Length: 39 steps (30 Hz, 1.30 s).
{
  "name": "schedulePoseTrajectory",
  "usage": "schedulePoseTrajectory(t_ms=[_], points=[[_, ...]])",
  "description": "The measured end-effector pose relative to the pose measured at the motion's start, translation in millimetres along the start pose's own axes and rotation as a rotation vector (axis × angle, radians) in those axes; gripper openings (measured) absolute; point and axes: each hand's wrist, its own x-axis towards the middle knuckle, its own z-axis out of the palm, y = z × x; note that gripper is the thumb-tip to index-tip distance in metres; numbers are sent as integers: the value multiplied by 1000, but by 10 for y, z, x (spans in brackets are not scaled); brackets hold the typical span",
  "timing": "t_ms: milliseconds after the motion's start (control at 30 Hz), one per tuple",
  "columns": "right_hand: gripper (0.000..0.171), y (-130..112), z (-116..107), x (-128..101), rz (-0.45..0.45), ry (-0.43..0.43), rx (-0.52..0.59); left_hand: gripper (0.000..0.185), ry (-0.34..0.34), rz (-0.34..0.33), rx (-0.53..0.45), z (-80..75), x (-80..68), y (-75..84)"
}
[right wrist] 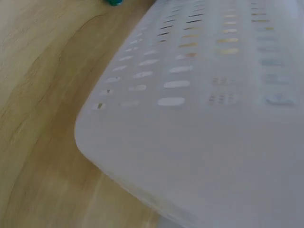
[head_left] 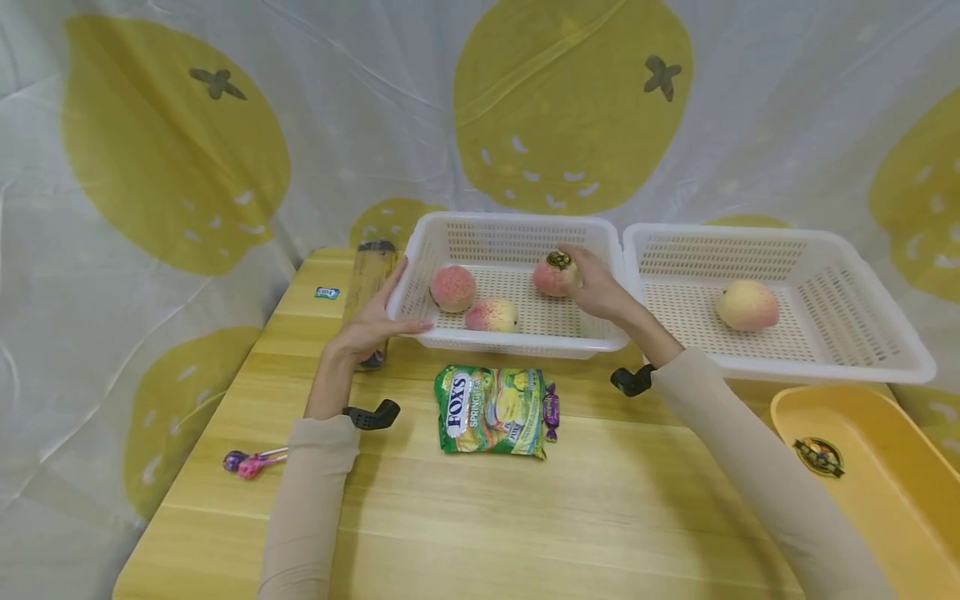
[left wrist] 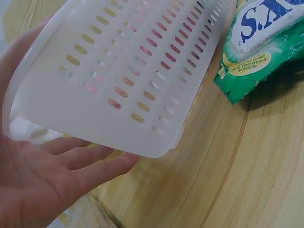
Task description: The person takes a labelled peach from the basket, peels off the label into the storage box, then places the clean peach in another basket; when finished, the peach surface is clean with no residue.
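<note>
My left hand [head_left: 365, 329] holds the left front corner of a white perforated basket [head_left: 517, 342], thumb along the front rim and fingers against the end wall. In the left wrist view those straight fingers [left wrist: 102, 173] show below the basket's end. Inside lie a pink peach [head_left: 453, 288] and a yellow-pink peach [head_left: 491, 316]. At the basket's right side my right hand [head_left: 596, 285] grips another peach [head_left: 550, 279] with a dark oval label [head_left: 558, 260] on top. The right wrist view shows only the basket wall [right wrist: 156, 142], with the hand hidden.
A second white basket [head_left: 892, 317] with one peach [head_left: 747, 306] adjoins on the right. A yellow bin [head_left: 832, 417] stands front right. Before the baskets lie a Fox's candy bag [head_left: 491, 411] and a purple-wrapped candy [head_left: 551, 412]. Lollipops [head_left: 251, 462] and a clear package [head_left: 367, 275] lie left.
</note>
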Motion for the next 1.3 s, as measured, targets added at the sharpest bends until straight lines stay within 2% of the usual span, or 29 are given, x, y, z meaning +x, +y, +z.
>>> schedulePoseTrajectory(t_ms=[133,333,533,800,1100,1200,1300], points=[[68,-19,77,65,73,-7,-15,117,-9,7,-12,-4,-3,-8],[66,-47,125,84,103,26,-107,118,-3,18,-10,-10,-23,5],[62,-68,135,50,147,74,-113,118,-9,30,-10,-8,-12,7],[57,-56,146,103,88,67,-71,118,8,12,-20,-32,-33,-3],[68,-69,171,97,161,67,-183,118,-6,27,-7,-24,-18,-5],[67,-66,166,84,153,53,-141,119,-7,32,-2,-18,0,-10],[65,-51,164,84,98,29,-96,118,-10,28,1,-11,5,-13]])
